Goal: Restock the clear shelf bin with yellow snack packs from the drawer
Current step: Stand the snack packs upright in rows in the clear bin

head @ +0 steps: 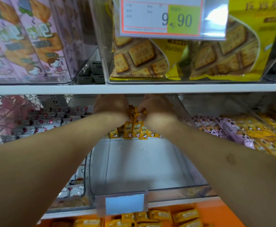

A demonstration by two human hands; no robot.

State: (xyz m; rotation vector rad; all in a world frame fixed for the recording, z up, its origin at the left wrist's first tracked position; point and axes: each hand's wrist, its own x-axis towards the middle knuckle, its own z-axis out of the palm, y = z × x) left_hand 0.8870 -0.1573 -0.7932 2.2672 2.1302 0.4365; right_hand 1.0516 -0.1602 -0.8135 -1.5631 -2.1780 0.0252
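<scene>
Two bare arms reach deep into the clear bin (143, 163) on the lower shelf. The left hand (112, 107) and right hand (155, 106) meet at the back of it, both blurred, their fingers curled onto the tops of the yellow packs (136, 126); each grip seems to pinch the packs, though the exact hold is hard to make out. The packs stand upright in a short row just below the hands, against the bin's rear; the bin floor nearer the person lies bare. Left of the left hand lie white packs (52, 117); right of the right hand lie pink packs (215, 126). Above both hands runs a white shelf (134, 89) bearing biscuit bags (143, 58) and a price tag (163, 17). Far below the hands, the orange drawer (212, 210) holds more yellow packs.
</scene>
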